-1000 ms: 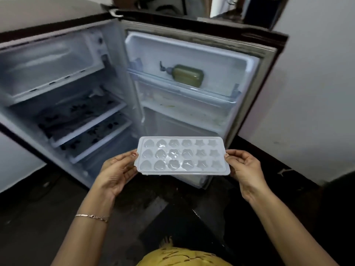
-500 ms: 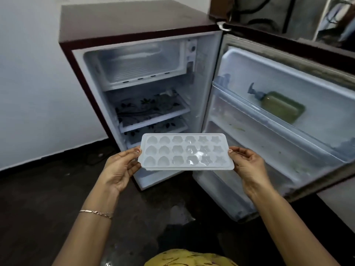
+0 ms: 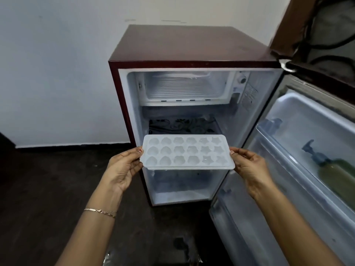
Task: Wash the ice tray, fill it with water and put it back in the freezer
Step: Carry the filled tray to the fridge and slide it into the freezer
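— Where is the tray just now?
— In front of the open fridge, held level before its middle shelf and below the freezer at the fridge's top. It touches no part of the fridge.
— And the hands?
— The left hand grips the tray's left short end, thumb on the rim, fingers curled beneath. The right hand pinches the right short end the same way.
— Is there water in it?
— The cells glisten, so I judge it filled, though I cannot be sure.
— How will it handle?
— It looks like thin plastic, light by itself and likely to flex. With water it would slop at any tilt, and a wet rim may be slippery. The two short ends are the right hold: keep it flat and slide it straight into the freezer.
— Anything else about?
— A green bottle lies in the fridge's door, well apart from the tray.
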